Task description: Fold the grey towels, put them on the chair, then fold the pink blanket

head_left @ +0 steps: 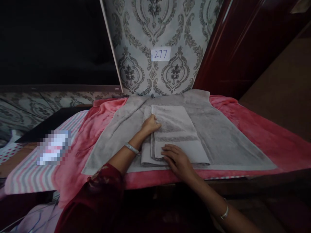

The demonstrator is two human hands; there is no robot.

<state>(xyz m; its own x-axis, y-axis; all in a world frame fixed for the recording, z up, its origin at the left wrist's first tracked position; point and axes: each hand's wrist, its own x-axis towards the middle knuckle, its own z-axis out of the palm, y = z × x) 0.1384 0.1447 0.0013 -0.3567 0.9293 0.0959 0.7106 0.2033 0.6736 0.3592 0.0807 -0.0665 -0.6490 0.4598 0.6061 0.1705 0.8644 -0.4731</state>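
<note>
A grey towel (pixel 176 126), folded into a layered rectangle with a darker band across it, lies in the middle of a larger grey cloth (pixel 225 139). At the folded towel's left edge, my left hand (pixel 151 124) is closed, thumb and fingers pinching the upper layers. My right hand (pixel 178 161) rests on the near part of the same towel, fingers stretched out and pointing left near its front-left corner. Below the hands, a wider bottom layer of the towel sticks out at the left and front.
A pink blanket (pixel 262 129) lies under the grey cloth, over a striped cover (pixel 36 168). A blurred-out object (pixel 53 147) sits at left. Behind stand a dark screen (pixel 55 42), a patterned wall with a paper marked 277 (pixel 160 54), and a dark red panel (pixel 233 48).
</note>
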